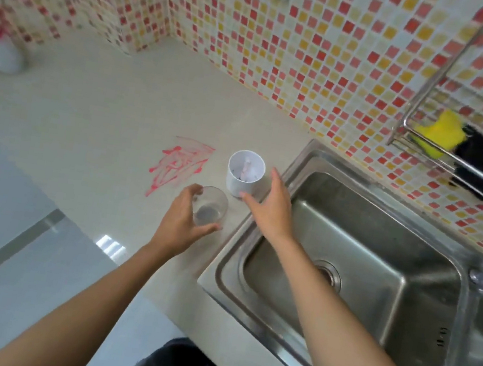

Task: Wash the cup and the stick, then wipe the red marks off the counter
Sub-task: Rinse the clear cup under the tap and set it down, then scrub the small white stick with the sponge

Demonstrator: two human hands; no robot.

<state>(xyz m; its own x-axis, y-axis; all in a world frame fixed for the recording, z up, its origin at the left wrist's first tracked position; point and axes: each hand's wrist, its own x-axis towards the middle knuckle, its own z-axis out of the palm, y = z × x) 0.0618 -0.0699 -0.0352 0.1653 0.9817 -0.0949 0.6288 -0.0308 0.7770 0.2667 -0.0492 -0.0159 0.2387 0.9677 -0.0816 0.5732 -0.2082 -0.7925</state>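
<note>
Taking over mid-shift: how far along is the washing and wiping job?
Nothing looks finished. The red marks are still on the counter and the sink looks dry. In hand: the left hand grips the clear glass cup, and the right hand is open beside the white cup, thumb touching its base. Left: washing, the stick (possibly inside the white cup), then wiping.

Mosaic-tiled wall (pixel 331 55), steel sink (pixel 382 235)

L hand (pixel 188 217) curled in grip; R hand (pixel 268 205) open, fingers spread.
</note>
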